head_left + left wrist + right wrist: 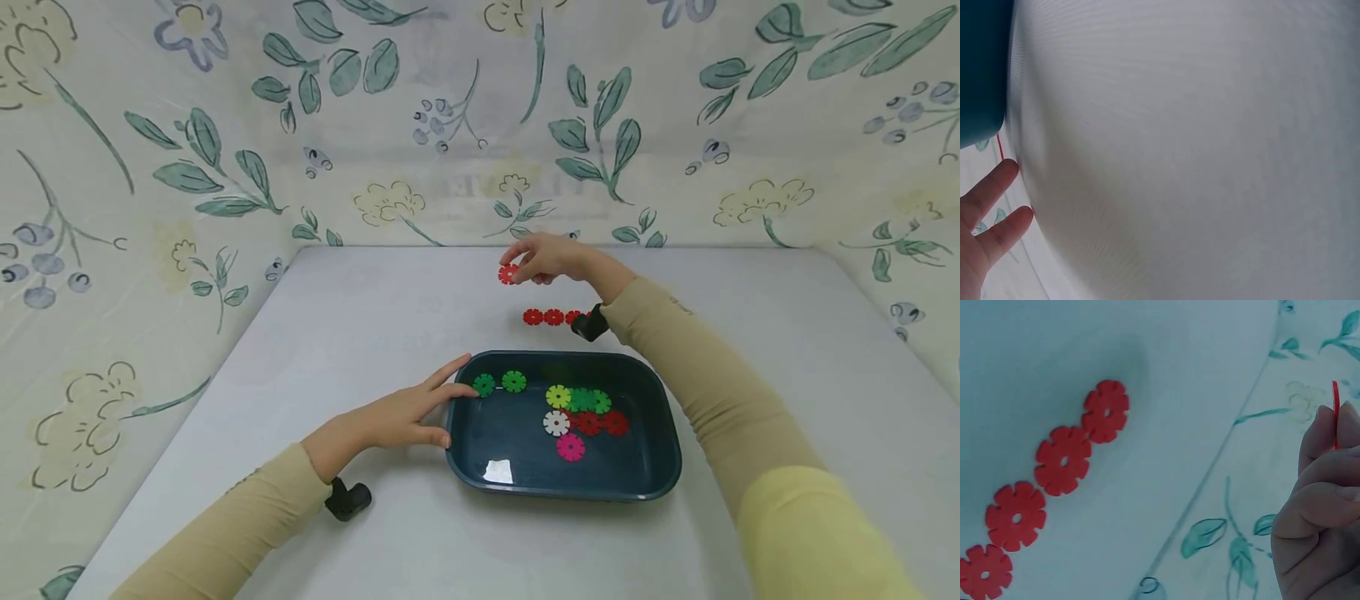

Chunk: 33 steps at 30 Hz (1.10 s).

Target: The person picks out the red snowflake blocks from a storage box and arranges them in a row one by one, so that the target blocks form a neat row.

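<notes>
My right hand (551, 257) pinches a red notched building disc (507, 274) between thumb and fingers, above the far part of the table. In the right wrist view the pinched disc (1335, 394) shows edge-on. Below that hand, several red discs (553, 317) lie flat in a row; the wrist partly hides the row in the head view. My left hand (405, 415) touches the left side of a dark blue tray (480, 462), its fingers extended and spread. In the tray are green discs (513, 382), a yellow disc (558, 396), a white disc (557, 423), a pink disc (571, 447) and red discs (616, 423).
A white table (360, 325) carries the tray and the row. Floral-patterned cloth (450, 167) stands behind its far edge and on both sides. Black wrist cameras (348, 500) are strapped at both wrists.
</notes>
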### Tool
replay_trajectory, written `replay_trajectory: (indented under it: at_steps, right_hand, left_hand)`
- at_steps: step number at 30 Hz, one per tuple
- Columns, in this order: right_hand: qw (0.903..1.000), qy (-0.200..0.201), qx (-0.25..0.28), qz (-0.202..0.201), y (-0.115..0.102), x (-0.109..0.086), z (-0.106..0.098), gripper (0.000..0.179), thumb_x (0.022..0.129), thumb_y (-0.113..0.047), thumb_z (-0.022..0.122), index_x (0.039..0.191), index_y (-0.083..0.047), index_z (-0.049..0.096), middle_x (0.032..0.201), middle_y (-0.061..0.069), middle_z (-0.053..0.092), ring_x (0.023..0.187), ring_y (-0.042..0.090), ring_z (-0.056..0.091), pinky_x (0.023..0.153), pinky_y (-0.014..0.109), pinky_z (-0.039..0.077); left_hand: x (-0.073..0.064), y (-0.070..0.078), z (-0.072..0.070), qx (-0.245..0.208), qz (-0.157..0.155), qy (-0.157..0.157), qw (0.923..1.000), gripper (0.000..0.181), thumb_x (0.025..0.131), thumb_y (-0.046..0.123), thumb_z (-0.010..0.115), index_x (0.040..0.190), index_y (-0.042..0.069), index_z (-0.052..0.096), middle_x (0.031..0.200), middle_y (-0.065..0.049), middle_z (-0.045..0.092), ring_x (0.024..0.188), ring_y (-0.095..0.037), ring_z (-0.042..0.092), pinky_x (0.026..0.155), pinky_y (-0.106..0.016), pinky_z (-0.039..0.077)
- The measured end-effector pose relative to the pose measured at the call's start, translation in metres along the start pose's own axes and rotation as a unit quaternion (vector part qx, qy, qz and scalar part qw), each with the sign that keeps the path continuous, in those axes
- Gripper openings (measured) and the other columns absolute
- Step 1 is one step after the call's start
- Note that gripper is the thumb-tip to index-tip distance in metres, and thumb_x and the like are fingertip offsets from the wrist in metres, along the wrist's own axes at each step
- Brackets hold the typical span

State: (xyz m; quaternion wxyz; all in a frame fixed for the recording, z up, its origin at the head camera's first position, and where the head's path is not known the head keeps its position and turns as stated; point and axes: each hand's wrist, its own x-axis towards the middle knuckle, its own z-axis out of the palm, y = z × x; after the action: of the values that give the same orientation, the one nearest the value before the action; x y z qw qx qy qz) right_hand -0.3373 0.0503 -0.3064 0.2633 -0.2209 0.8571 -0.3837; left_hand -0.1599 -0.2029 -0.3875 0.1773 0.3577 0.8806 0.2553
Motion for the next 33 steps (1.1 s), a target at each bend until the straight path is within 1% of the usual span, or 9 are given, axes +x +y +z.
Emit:
replay_trajectory:
  at_steps: [4, 7, 9, 14, 20, 25, 33]
  right_hand:
    - [0.9996, 0.006, -0.009, 0.027, 0.020, 0.014, 0.004, 0.033, 0.089, -0.014, 0.060, 0.121, -0.010, 0.055, 0.079, 0.009, 0.052, 0.056, 0.016, 0.042, 0.052, 0.021, 0.036]
    - [0.9989, 0.001, -0.022, 0.041, 0.031, 0.021, 0.007, 0.034, 0.089, -0.014, 0.059, 0.123, -0.009, 0.054, 0.087, 0.015, 0.053, 0.057, 0.017, 0.042, 0.052, 0.020, 0.036]
    - [0.9985, -0.006, -0.032, 0.045, 0.038, 0.025, 0.010, 0.035, 0.089, -0.012, 0.059, 0.123, -0.008, 0.055, 0.092, 0.017, 0.054, 0.058, 0.018, 0.043, 0.052, 0.020, 0.035]
    - [0.9955, -0.027, -0.077, 0.048, 0.049, 0.034, 0.018, 0.035, 0.087, -0.010, 0.060, 0.122, -0.008, 0.056, 0.099, 0.012, 0.055, 0.069, 0.020, 0.047, 0.060, 0.023, 0.041]
    - [0.9919, -0.040, -0.116, 0.031, 0.053, 0.040, 0.028, 0.031, 0.087, -0.009, 0.060, 0.119, -0.008, 0.059, 0.104, 0.012, 0.055, 0.078, 0.020, 0.048, 0.067, 0.025, 0.046]
    - [0.9891, -0.043, -0.139, 0.021, 0.051, 0.041, 0.032, 0.032, 0.088, -0.008, 0.060, 0.120, -0.009, 0.058, 0.114, 0.015, 0.054, 0.094, 0.024, 0.049, 0.078, 0.028, 0.048]
    - [0.9839, -0.056, -0.169, 0.013, 0.047, 0.044, 0.036, 0.031, 0.088, -0.007, 0.059, 0.119, -0.008, 0.058, 0.116, 0.015, 0.054, 0.101, 0.025, 0.049, 0.086, 0.031, 0.046]
  left_hand:
    - [0.000, 0.000, 0.000, -0.001, 0.002, 0.002, 1.0000, 0.064, 0.082, 0.048, 0.061, 0.136, 0.022, 0.038, 0.154, 0.002, -0.005, 0.138, -0.030, 0.018, 0.098, -0.050, 0.038]
    - [0.001, -0.001, 0.001, -0.001, 0.002, 0.002, 1.0000, 0.064, 0.082, 0.046, 0.062, 0.136, 0.023, 0.038, 0.154, 0.002, -0.005, 0.138, -0.030, 0.017, 0.098, -0.050, 0.038]
    - [0.001, -0.002, 0.002, 0.002, 0.001, 0.002, 1.0000, 0.063, 0.082, 0.046, 0.062, 0.136, 0.023, 0.038, 0.154, 0.003, -0.005, 0.138, -0.030, 0.017, 0.098, -0.050, 0.038]
    - [0.001, -0.001, 0.002, 0.003, 0.000, 0.002, 1.0000, 0.063, 0.082, 0.043, 0.063, 0.136, 0.024, 0.038, 0.154, 0.003, -0.006, 0.138, -0.029, 0.018, 0.098, -0.049, 0.038]
    - [0.001, 0.000, 0.001, 0.004, -0.004, -0.001, 1.0000, 0.064, 0.082, 0.043, 0.064, 0.137, 0.023, 0.038, 0.154, 0.003, -0.005, 0.138, -0.030, 0.019, 0.096, -0.049, 0.040]
    - [0.000, 0.001, 0.000, 0.004, -0.005, 0.000, 1.0000, 0.065, 0.081, 0.042, 0.065, 0.137, 0.023, 0.038, 0.154, 0.002, -0.005, 0.138, -0.030, 0.020, 0.096, -0.049, 0.040]
    - [-0.002, 0.001, -0.001, 0.005, -0.003, 0.000, 1.0000, 0.064, 0.082, 0.040, 0.065, 0.137, 0.022, 0.037, 0.154, 0.002, -0.005, 0.137, -0.030, 0.021, 0.097, -0.050, 0.039]
